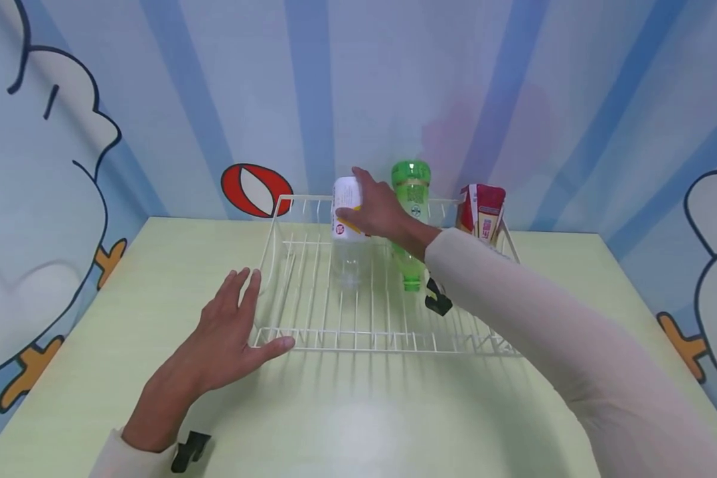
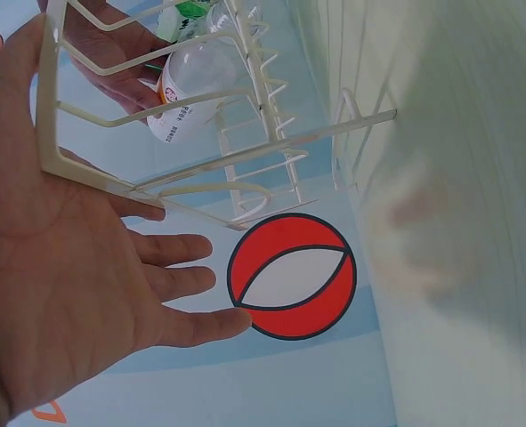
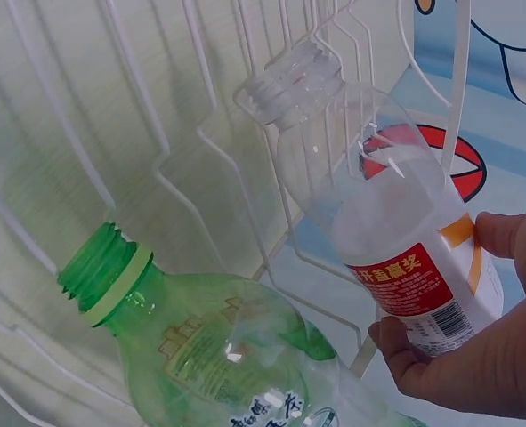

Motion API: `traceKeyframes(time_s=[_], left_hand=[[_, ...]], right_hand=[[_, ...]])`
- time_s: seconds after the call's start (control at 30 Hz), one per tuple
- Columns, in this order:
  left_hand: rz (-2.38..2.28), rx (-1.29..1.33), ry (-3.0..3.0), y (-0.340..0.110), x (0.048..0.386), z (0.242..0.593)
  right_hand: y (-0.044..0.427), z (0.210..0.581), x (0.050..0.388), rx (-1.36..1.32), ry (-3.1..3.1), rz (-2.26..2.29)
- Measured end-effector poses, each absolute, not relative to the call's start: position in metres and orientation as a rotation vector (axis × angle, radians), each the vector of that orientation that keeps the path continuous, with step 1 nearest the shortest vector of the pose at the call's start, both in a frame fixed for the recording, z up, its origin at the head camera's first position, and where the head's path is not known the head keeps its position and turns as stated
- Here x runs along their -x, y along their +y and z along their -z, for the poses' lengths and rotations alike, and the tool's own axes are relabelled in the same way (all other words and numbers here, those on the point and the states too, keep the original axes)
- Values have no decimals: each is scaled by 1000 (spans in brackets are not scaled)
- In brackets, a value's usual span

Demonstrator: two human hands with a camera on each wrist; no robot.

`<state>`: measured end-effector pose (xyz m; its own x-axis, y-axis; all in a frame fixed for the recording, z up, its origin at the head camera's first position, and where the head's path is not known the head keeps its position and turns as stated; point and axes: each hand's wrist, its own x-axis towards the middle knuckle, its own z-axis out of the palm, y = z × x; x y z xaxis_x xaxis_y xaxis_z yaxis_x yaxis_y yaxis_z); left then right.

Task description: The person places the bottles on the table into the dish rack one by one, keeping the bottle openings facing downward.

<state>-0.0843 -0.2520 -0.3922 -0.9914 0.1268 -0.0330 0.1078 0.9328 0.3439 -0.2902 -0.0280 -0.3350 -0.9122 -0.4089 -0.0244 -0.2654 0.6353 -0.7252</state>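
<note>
My right hand (image 1: 378,207) grips a clear plastic bottle (image 3: 400,236) by its white-labelled base end. That bottle has its neck pointing down into a white wire rack (image 1: 364,350). Beside it, a green plastic bottle (image 1: 411,199) is in the rack, also neck down and base up. At the rack's front left corner is my left hand (image 1: 230,338), fingers straight and thumb spread. The left wrist view has the rack's wires in front of the thumb and part of the palm (image 2: 67,258); nothing is held there.
A red and cream packet (image 1: 484,209) stands in the rack's back right corner. The rack sits on a pale table (image 1: 358,425), close to a blue striped wall (image 1: 370,86). Printed side panels (image 1: 30,199) flank the table, and a red ball picture (image 2: 291,276) marks the back wall.
</note>
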Motion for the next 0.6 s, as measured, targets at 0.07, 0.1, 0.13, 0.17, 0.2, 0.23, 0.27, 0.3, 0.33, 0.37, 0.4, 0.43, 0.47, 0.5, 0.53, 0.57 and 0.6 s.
traceKeyframes(time_s=[0.07, 0.1, 0.13, 0.17, 0.2, 0.23, 0.27, 0.3, 0.33, 0.37, 0.4, 0.43, 0.47, 0.5, 0.53, 0.57, 0.6], left_hand=[[-538, -182, 3034, -252, 85, 391], [-540, -179, 3032, -252, 85, 391], [-540, -180, 3032, -252, 84, 391], [-539, -178, 3030, -252, 84, 390], [-539, -178, 3028, -252, 84, 390], [-540, -178, 3027, -252, 84, 390], [-543, -178, 3026, -252, 83, 390], [-547, -180, 3024, -252, 83, 390], [-548, -182, 3025, -252, 83, 390], [-550, -181, 3023, -252, 83, 390], [-553, -183, 3023, -252, 83, 390], [-553, -182, 3023, -252, 83, 390], [-553, -181, 3022, -252, 83, 390], [-553, -179, 3022, -252, 83, 390], [-550, -179, 3022, -252, 83, 390], [-551, -178, 3021, -252, 83, 391], [-553, -176, 3020, -252, 84, 391]], right_hand=[[-28, 333, 290, 571, 2678, 1124], [-29, 332, 289, 579, 2689, 1114], [-29, 332, 289, 579, 2695, 1111], [-29, 331, 288, 579, 2698, 1114], [-29, 331, 287, 579, 2705, 1111], [-29, 330, 286, 576, 2711, 1112], [-29, 330, 286, 570, 2717, 1110], [-29, 330, 286, 562, 2722, 1112], [-29, 330, 286, 550, 2724, 1116], [-28, 329, 285, 542, 2728, 1115], [-28, 328, 285, 531, 2735, 1110], [-28, 327, 284, 515, 2742, 1099], [-28, 326, 284, 501, 2749, 1085], [-27, 324, 283, 482, 2755, 1073], [-26, 321, 282, 462, 2758, 1065], [-24, 318, 280, 442, 2759, 1056], [-22, 316, 279, 424, 2755, 1056]])
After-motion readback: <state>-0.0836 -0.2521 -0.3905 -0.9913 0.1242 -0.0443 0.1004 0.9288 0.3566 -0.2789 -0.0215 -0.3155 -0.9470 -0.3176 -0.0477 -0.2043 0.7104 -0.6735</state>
